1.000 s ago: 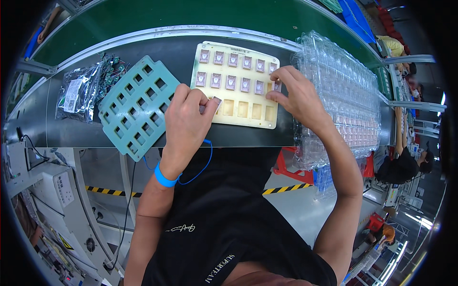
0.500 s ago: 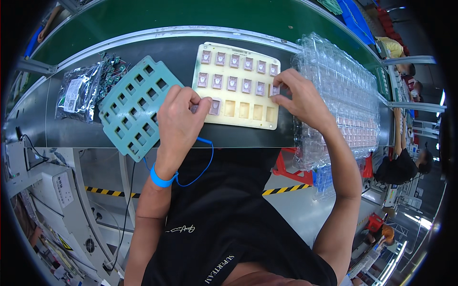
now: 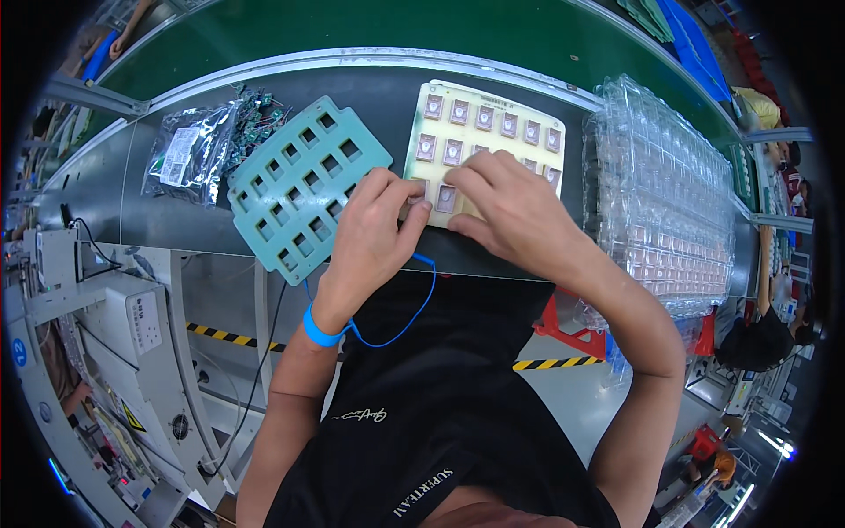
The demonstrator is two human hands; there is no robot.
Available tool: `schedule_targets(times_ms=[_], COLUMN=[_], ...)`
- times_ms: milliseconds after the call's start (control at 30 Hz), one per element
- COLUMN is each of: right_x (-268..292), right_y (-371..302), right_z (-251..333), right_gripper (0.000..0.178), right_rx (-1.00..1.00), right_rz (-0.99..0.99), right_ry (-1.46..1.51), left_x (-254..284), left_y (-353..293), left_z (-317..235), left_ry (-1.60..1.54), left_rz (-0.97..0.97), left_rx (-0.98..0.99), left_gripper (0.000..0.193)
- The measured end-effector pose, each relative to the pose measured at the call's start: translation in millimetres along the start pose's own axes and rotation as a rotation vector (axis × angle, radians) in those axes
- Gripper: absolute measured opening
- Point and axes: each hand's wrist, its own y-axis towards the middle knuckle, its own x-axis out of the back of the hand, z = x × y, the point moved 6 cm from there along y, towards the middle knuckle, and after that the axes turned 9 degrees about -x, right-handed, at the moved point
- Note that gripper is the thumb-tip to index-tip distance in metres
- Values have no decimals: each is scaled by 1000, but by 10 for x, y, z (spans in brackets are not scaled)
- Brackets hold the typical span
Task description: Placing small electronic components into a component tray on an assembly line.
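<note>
A cream tray (image 3: 485, 91) lies on the dark bench, with rows of small pinkish rectangular parts (image 3: 485, 117) in its pockets. My left hand (image 3: 374, 224) is closed in a pinch at the tray's lower left corner; what lies between its fingertips is hidden. A blue wrist strap (image 3: 323, 331) with a coiled cord circles the left wrist. My right hand (image 3: 519, 207) hovers over the lower rows, thumb and forefinger apart, beside a part (image 3: 446, 198) in the bottom row. It covers several pockets. A green tray with square holes (image 3: 295, 189) lies left of the cream one, touching or just under my left hand.
Stacked clear plastic blister trays (image 3: 656, 202) stand right of the cream tray, some holding pinkish parts. At the left lie a silvery bag (image 3: 187, 163) and a heap of small green boards with wires (image 3: 257, 123). A metal rail (image 3: 378, 57) runs along the bench's far side.
My right hand has moved left from the tray's right edge to its bottom row. The left hand stays at the lower left corner. The whole view has shifted, so the bench sits further right.
</note>
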Motion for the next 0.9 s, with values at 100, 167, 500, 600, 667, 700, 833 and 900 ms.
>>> schedule_targets(times_ms=[100,167,500,600,667,700,833,900], right_x=[-160,-193,-111,120,340,419,416,361], right_y=[30,48,-54,-175,-325,-406,-535,-513], right_z=[-3,-16,21,-121,-421,-556,-835,-867], right_gripper=[30,28,32,37,35,34,34,32], right_rx=[-8,-25,-94,-193,-297,-332,-470,-476], right_rz=[26,65,9,-10,-47,-66,56,108], right_ry=[-43,-45,-113,-85,-154,-195,-187,-128], left_x=[5,24,63,85,79,79,47,44], left_y=[11,42,94,78,85,111,177,169], left_z=[28,34,136,154,170,148,140,140], left_ry=[-22,-2,-49,-53,-75,-99,-104,-106], left_rz=[16,37,123,181,205,245,300,301], left_rx=[4,-7,6,61,59,76,134,115], left_gripper=[18,21,30,38,37,36,33,34])
